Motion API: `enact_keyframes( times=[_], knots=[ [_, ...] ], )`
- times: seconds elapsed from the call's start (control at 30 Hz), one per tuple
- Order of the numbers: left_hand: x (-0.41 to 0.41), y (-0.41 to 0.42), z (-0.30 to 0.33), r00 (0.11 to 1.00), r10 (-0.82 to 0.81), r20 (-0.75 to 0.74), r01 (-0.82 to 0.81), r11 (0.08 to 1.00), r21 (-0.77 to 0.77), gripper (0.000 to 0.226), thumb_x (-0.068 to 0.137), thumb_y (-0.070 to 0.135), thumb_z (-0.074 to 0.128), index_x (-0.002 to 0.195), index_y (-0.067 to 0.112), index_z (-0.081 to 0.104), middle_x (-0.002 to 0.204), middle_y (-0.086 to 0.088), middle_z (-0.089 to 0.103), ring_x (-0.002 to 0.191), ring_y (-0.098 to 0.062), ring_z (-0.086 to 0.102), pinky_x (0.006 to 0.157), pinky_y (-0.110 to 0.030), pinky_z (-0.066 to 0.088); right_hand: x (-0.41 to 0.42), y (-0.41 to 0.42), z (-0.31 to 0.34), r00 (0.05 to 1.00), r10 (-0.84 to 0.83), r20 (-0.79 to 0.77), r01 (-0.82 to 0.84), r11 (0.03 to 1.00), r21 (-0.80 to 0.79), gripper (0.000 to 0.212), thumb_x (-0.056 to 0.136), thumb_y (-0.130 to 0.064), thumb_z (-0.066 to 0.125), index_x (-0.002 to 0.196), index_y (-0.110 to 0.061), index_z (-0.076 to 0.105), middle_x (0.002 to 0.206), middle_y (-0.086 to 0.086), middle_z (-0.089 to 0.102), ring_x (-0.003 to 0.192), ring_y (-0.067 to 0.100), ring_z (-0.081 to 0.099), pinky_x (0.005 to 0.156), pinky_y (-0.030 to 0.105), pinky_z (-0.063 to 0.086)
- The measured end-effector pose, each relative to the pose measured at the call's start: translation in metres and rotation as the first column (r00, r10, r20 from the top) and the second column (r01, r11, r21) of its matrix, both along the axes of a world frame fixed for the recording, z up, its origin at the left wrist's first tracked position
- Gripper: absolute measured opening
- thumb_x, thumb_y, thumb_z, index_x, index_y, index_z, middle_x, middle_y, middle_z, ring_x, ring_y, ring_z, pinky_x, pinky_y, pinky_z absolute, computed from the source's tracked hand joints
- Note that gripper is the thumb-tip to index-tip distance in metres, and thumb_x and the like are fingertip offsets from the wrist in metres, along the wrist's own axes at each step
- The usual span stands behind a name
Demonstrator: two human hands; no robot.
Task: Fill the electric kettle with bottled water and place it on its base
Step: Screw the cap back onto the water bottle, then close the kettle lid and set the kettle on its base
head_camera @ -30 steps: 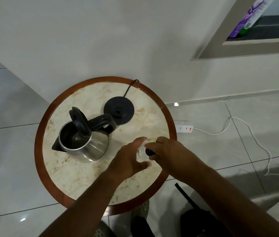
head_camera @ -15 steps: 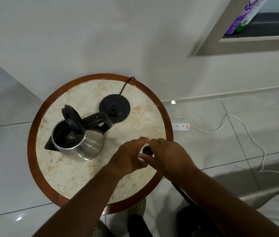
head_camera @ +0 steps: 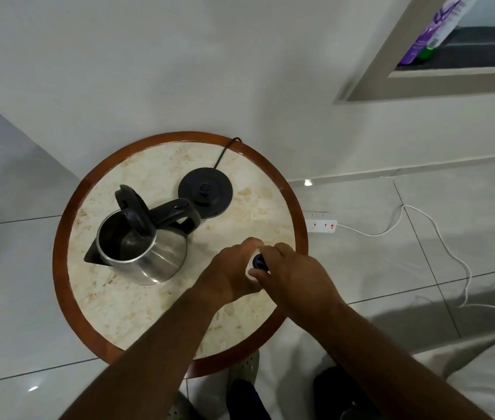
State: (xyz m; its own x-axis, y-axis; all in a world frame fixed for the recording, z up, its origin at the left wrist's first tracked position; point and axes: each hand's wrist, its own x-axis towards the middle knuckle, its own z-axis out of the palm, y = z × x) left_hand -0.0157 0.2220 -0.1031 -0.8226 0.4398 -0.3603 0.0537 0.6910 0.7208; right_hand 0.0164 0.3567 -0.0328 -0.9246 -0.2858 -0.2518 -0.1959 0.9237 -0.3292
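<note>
A round marble-topped table (head_camera: 137,301) with a wooden rim is seen from above against a white wall. A steel electric kettle (head_camera: 143,247), lid raised, is set on its left half, apart from the black base (head_camera: 205,190) just behind its handle. Near the table's right edge, the left hand (head_camera: 229,272) is wrapped around a bottle that is almost wholly hidden, while the dark cap (head_camera: 259,262) is pinched by the right hand (head_camera: 296,275). A white power strip (head_camera: 322,225) lies on the tiled floor.

Head camera looks steeply down on the round table (head_camera: 67,237) from close above.
</note>
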Motion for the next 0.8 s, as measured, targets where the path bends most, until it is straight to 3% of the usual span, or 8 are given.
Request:
enact_keyframes(
  times=[0.13,0.2,0.37,0.5,0.6,0.67,0.73,0.8],
  knots=[
    [0.02,-0.021,0.002,0.984,0.137,0.113,-0.143,0.988,0.05,0.103,0.054,0.056,0.083,0.14,0.031,0.032,0.138,0.0,0.056,0.123,-0.022,0.056,0.098,-0.034,0.049,0.002,0.005,0.011,0.991,-0.104,0.083,0.113,0.987,-0.113,0.068,0.076,-0.071,0.048,0.123,-0.023,0.052,0.12,0.0,0.062,0.099,0.017,0.062,0.083,0.027,0.049],
    [0.03,-0.038,0.0,0.97,0.196,0.145,-0.202,0.979,0.03,0.113,0.048,0.064,0.082,0.144,0.033,0.031,0.143,0.003,0.051,0.127,-0.021,0.051,0.099,-0.034,0.047,0.004,0.009,0.016,0.978,-0.184,0.102,0.2,0.963,-0.18,0.071,0.07,-0.077,0.042,0.118,-0.026,0.054,0.114,-0.003,0.062,0.095,0.01,0.057,0.083,0.027,0.049],
    [0.049,-0.113,-0.006,0.894,0.411,0.177,-0.394,0.911,-0.122,0.093,0.054,0.073,0.073,0.132,0.026,0.051,0.132,0.004,0.06,0.112,-0.016,0.059,0.088,-0.03,0.049,-0.003,-0.009,0.037,0.936,-0.343,-0.086,0.317,0.922,-0.223,0.063,0.079,-0.069,0.048,0.124,-0.026,0.052,0.113,-0.006,0.06,0.097,0.008,0.056,0.081,0.026,0.048],
    [0.055,-0.172,-0.004,0.746,0.665,-0.025,-0.638,0.705,-0.309,0.063,0.068,0.07,0.063,0.106,0.02,0.062,0.111,-0.002,0.071,0.075,-0.007,0.055,0.066,-0.02,0.039,-0.053,-0.063,0.054,0.926,-0.378,-0.023,0.328,0.831,-0.45,0.063,0.078,-0.068,0.053,0.123,-0.023,0.054,0.103,-0.008,0.061,0.087,0.004,0.058,0.066,0.014,0.04],
    [0.044,-0.19,0.004,0.623,0.781,0.03,-0.775,0.623,-0.106,0.072,0.06,0.062,0.078,0.119,0.027,0.055,0.106,0.013,0.064,0.087,-0.011,0.059,0.068,-0.021,0.043,-0.093,-0.113,0.046,0.944,-0.263,0.199,0.326,0.835,-0.443,0.077,0.076,-0.064,0.059,0.136,-0.018,0.042,0.131,0.004,0.055,0.117,0.022,0.053,0.092,0.033,0.047],
    [0.034,-0.193,0.011,0.609,0.79,0.073,-0.793,0.609,0.014,0.083,0.055,0.055,0.084,0.127,0.029,0.051,0.11,0.017,0.06,0.099,-0.012,0.058,0.074,-0.019,0.044,-0.109,-0.141,0.035,0.929,-0.149,0.339,0.282,0.877,-0.389,0.099,0.069,-0.071,0.061,0.145,-0.019,0.026,0.15,0.008,0.036,0.135,0.029,0.036,0.108,0.044,0.035],
    [0.028,-0.195,0.013,0.595,0.799,0.093,-0.804,0.589,0.086,0.092,0.054,0.052,0.086,0.133,0.023,0.048,0.122,0.009,0.059,0.11,-0.014,0.056,0.083,-0.023,0.044,-0.115,-0.162,0.021,0.906,-0.085,0.415,0.233,0.918,-0.32,0.116,0.058,-0.081,0.061,0.147,-0.021,0.017,0.155,0.01,0.026,0.141,0.034,0.023,0.112,0.054,0.026],
    [0.029,-0.199,0.013,0.583,0.806,0.105,-0.811,0.569,0.135,0.089,0.055,0.048,0.087,0.13,0.021,0.05,0.12,0.008,0.06,0.111,-0.014,0.056,0.087,-0.026,0.045,-0.117,-0.18,0.004,0.911,-0.082,0.404,0.176,0.964,-0.201,0.122,0.05,-0.086,0.06,0.145,-0.023,0.018,0.152,0.013,0.029,0.14,0.041,0.018,0.11,0.06,0.024]
  ],
)
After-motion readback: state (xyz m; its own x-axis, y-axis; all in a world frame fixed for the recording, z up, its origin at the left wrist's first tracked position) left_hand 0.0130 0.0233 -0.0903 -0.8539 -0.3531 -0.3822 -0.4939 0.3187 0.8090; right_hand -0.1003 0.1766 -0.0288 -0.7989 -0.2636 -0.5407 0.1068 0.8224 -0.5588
